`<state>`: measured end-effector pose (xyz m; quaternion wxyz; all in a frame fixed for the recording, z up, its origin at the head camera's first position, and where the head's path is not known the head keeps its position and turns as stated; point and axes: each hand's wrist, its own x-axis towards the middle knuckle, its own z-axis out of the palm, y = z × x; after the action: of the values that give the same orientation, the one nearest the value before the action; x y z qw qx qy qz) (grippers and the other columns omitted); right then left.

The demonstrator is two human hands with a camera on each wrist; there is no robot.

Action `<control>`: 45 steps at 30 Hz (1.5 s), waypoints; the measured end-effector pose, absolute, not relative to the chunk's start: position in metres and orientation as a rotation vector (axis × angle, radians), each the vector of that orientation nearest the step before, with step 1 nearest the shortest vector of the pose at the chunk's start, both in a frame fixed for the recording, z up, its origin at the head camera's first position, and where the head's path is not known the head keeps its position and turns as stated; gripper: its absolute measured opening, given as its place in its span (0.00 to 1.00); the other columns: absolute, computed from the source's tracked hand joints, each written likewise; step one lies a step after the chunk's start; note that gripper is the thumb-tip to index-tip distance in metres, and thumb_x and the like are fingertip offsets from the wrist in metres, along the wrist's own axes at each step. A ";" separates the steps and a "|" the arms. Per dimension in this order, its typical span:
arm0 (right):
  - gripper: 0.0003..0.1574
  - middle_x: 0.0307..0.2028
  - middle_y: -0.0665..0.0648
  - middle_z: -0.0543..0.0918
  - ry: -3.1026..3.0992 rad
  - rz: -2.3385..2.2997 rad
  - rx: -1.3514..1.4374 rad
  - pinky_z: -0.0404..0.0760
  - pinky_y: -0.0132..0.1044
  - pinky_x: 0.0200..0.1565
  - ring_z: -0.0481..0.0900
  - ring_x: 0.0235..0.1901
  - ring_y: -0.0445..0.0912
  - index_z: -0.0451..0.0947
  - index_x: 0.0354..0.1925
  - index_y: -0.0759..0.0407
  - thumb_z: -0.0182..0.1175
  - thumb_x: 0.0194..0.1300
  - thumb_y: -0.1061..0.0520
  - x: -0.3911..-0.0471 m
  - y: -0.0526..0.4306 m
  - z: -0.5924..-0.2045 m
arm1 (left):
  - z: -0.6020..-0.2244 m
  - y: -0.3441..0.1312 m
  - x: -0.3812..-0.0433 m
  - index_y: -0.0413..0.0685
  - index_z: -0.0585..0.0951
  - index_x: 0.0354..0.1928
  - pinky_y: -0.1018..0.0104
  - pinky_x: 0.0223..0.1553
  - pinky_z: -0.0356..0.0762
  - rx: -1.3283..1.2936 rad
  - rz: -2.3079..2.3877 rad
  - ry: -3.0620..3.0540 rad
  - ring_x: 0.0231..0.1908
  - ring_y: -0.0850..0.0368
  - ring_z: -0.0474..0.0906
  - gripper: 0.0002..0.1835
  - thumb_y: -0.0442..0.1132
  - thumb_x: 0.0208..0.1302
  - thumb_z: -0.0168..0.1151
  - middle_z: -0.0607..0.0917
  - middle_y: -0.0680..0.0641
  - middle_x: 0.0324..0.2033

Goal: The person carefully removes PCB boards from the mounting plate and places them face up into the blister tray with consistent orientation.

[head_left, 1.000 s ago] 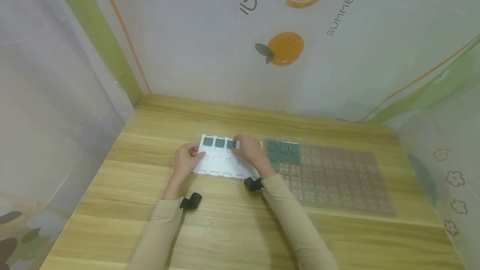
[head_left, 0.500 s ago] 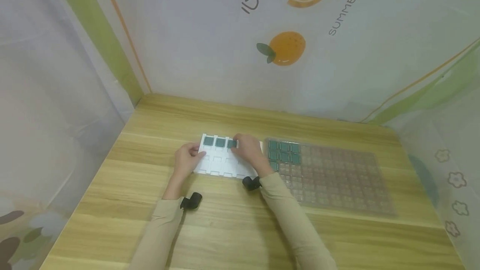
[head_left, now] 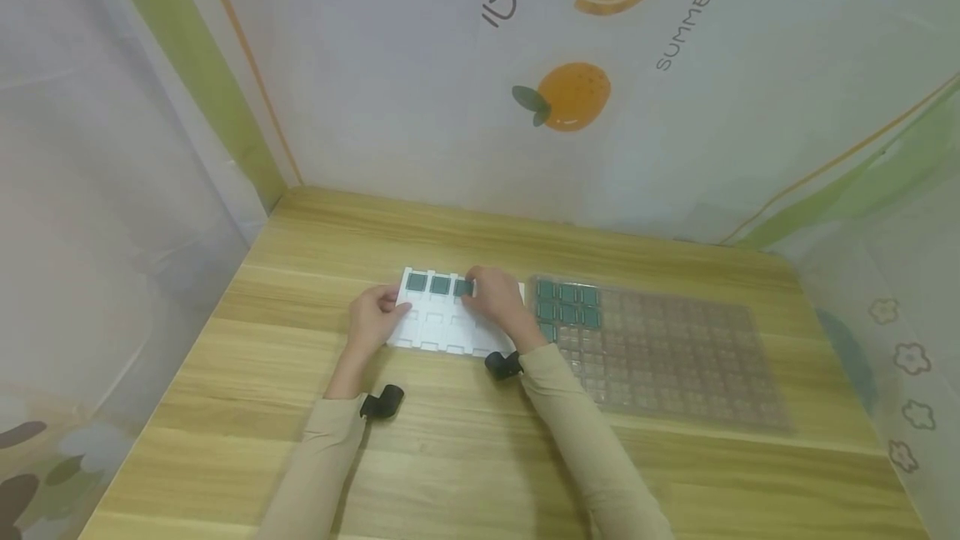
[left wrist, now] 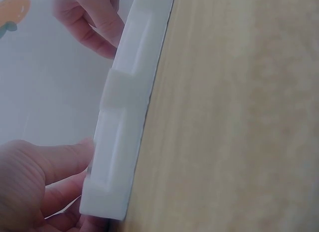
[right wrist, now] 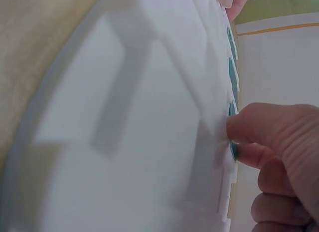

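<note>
A white tray [head_left: 435, 330] with rows of recesses lies on the table. My left hand [head_left: 371, 319] grips its left edge, the thumb on top and fingers underneath; the left wrist view shows this hand [left wrist: 35, 177] at the tray's corner. Along the far row sit two square green chips [head_left: 428, 283]. My right hand [head_left: 497, 302] pinches a third green chip [head_left: 462, 287] in the same row, partly covered by the fingers. Up close in the right wrist view, thumb and forefinger meet at a green chip [right wrist: 232, 110], other fingers curled.
Right of the white tray lies a large clear plastic tray [head_left: 675, 357] of small compartments. Several green chips [head_left: 567, 313] fill its far left corner. A printed curtain [head_left: 420, 107] hangs behind the wooden table [head_left: 435, 473]. Each wrist carries a black camera [head_left: 386, 402].
My right wrist has shifted very slightly to the left. Both hands keep their places on the white tray and the third green chip.
</note>
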<state>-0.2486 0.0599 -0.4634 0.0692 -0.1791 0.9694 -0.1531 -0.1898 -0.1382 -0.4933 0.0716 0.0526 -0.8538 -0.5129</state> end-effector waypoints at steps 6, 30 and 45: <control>0.20 0.43 0.57 0.84 2.920 -0.491 -0.546 0.76 0.34 0.32 0.77 0.32 0.46 0.78 0.49 0.59 0.63 0.58 0.55 -0.249 0.061 -0.463 | -0.493 -0.138 -0.190 0.27 0.78 0.47 0.51 0.41 0.78 0.159 -1.534 -2.569 0.37 0.40 0.79 0.18 0.29 0.54 0.66 0.81 0.31 0.39; 0.22 0.41 0.58 0.84 2.938 -0.556 -0.510 0.76 0.35 0.30 0.74 0.26 0.45 0.78 0.49 0.61 0.65 0.57 0.53 -0.237 0.085 -0.450 | -0.493 -0.138 -0.190 0.27 0.78 0.47 0.51 0.42 0.78 0.159 -1.535 -2.574 0.38 0.40 0.78 0.18 0.29 0.55 0.66 0.81 0.31 0.39; 0.21 0.21 0.55 0.77 2.953 -0.611 -0.465 0.59 0.31 0.17 0.60 0.16 0.41 0.79 0.48 0.62 0.64 0.56 0.55 -0.225 0.107 -0.448 | -0.493 -0.138 -0.191 0.27 0.78 0.47 0.52 0.40 0.77 0.179 -1.511 -2.591 0.37 0.41 0.78 0.17 0.28 0.55 0.65 0.82 0.32 0.38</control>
<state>-0.2250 0.1072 -0.4480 0.0450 -0.1523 0.9668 -0.2002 -0.1906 -0.1382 -0.4932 0.0684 0.0593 -0.8604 -0.5016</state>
